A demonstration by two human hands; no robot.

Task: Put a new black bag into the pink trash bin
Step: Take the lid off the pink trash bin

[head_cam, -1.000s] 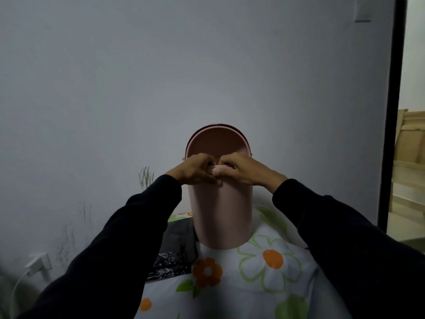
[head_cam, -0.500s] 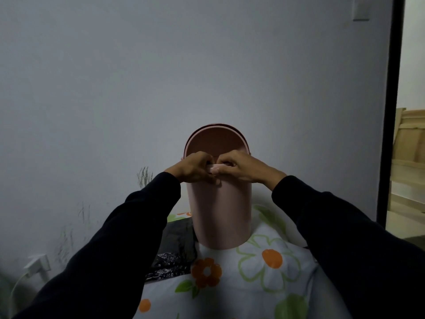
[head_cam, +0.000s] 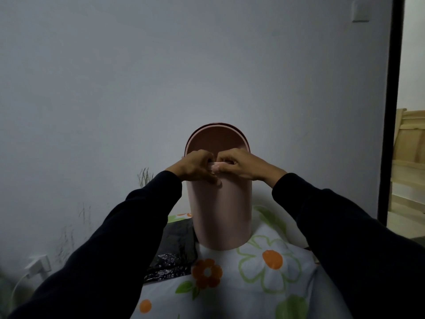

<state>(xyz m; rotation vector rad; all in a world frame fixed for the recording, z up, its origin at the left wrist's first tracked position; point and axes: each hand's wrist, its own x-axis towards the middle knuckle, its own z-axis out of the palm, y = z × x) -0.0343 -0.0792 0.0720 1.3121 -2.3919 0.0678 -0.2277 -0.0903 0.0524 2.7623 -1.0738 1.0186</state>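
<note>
A tall pink plastic trash bin (head_cam: 220, 210) stands upright near the far edge of a white bedcover printed with orange and green flowers (head_cam: 259, 279), close to a pale grey wall (head_cam: 184, 65). Both hands meet at the bin's near rim — the left hand (head_cam: 195, 168) and the right hand (head_cam: 239, 166) have their fingers curled closed, pinching a small pink tab on that rim between them. Black sleeves (head_cam: 110, 249) cover both arms. A crumpled black plastic bag (head_cam: 177, 249) lies on the bedcover touching the bin's left side, partly under the left sleeve. A white plug (head_cam: 38, 264) sits low on the wall at left — a wooden frame (head_cam: 409, 139) shows past the dark door edge at right.
</note>
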